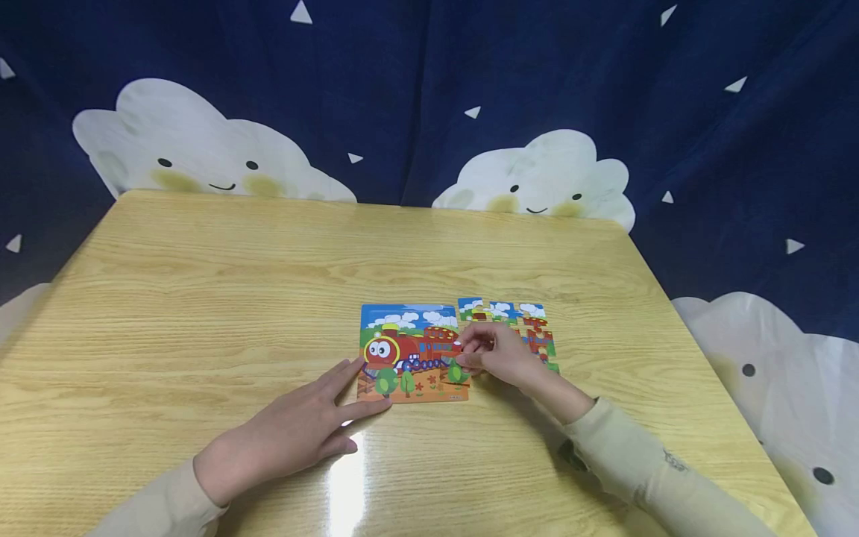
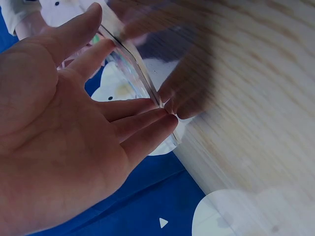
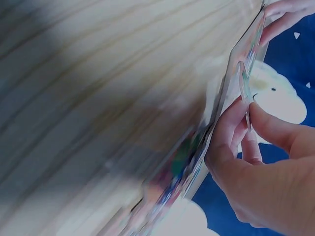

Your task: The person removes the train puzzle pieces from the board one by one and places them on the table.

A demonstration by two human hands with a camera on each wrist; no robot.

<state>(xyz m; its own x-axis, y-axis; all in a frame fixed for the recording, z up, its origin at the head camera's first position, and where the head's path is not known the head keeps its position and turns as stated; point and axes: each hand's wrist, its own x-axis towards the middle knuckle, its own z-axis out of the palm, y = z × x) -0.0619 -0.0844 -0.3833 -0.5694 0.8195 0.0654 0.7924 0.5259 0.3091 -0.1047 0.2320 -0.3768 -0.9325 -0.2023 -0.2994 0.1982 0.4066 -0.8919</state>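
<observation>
A puzzle board (image 1: 409,347) printed with a red train lies flat on the wooden table. My left hand (image 1: 288,429) is spread, its fingertips touching the board's left and lower left edge; the left wrist view shows the fingers straight against that edge. With thumb and fingers my right hand (image 1: 496,350) pinches a puzzle piece (image 1: 452,371) at the board's right side, over the lower right of the picture. In the right wrist view this piece (image 3: 244,83) stands tilted up from the board. Several loose puzzle pieces (image 1: 537,328) lie right of the board, partly hidden by the right hand.
The light wooden table (image 1: 235,283) extends around the board on all sides. Behind it hangs a dark blue curtain (image 1: 389,89) with white clouds and triangles. A bright reflection lies on the tabletop below the board.
</observation>
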